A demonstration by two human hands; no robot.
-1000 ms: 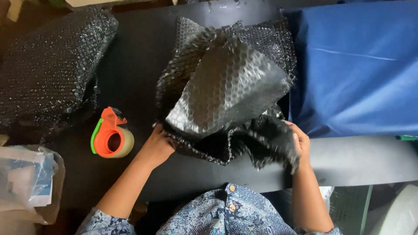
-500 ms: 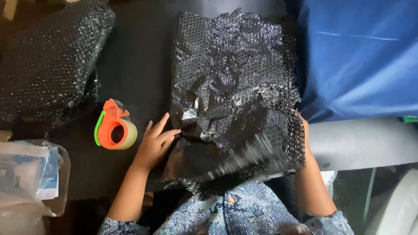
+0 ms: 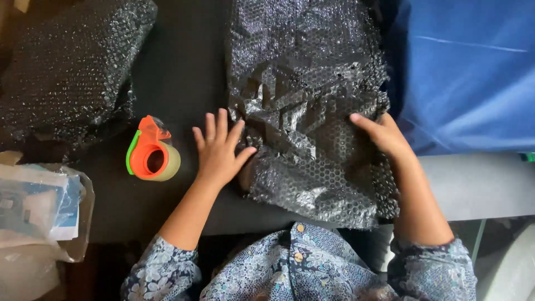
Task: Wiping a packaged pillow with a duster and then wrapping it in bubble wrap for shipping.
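A sheet of black bubble wrap (image 3: pixel 304 83) lies spread flat on the dark table (image 3: pixel 184 72), wrinkled in its middle. My left hand (image 3: pixel 218 150) rests flat with fingers apart at the sheet's left edge, the thumb touching the wrap. My right hand (image 3: pixel 382 134) presses flat on the sheet's right side, fingers pointing left. Neither hand grips anything. An orange and green tape dispenser (image 3: pixel 151 157) with a roll of clear tape sits just left of my left hand.
A second bundle of black bubble wrap (image 3: pixel 67 72) fills the upper left. A clear plastic bag with paper and blue items (image 3: pixel 39 212) lies at the lower left. A blue cloth (image 3: pixel 468 72) covers the right side.
The bubble wrap was held up and bunched, then was laid out flat on the table. Both hands have let go of its edge and now press flat on it.
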